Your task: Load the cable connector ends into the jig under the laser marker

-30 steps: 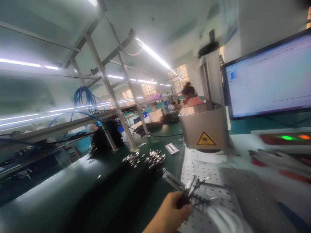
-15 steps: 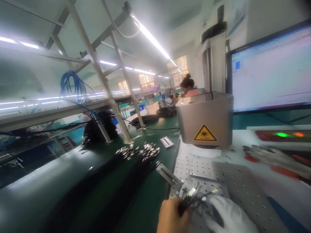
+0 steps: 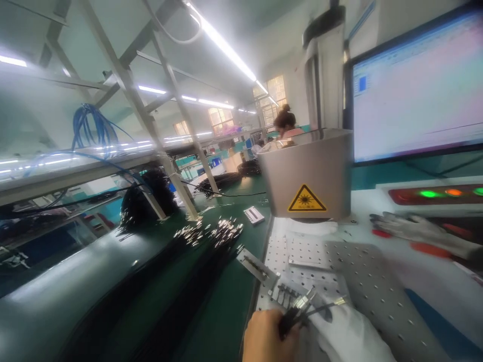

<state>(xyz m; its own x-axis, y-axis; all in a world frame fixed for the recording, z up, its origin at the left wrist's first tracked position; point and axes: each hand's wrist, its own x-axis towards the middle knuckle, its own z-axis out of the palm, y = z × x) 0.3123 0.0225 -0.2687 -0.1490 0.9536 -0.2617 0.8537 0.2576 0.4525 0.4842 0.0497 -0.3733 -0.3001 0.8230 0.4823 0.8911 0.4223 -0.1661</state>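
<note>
Your left hand is pinching the cable ends over the plate's near edge; gloved right hand is steadying them, finger state unclear. Keep plugs fanned, aligned with the fixture.

the bare left hand sits at the near edge, just left of the white-gloved right hand, with a small bunch of black metal-tipped cables between them. both are over the perforated grey metal plate. behind the plate stands the grey laser housing with a yellow warning triangle, and the wide flat monitor is to its right. left of the plate, a long pile of black cables with shiny ends lies on the dark green belt. a person sits far behind.
</note>
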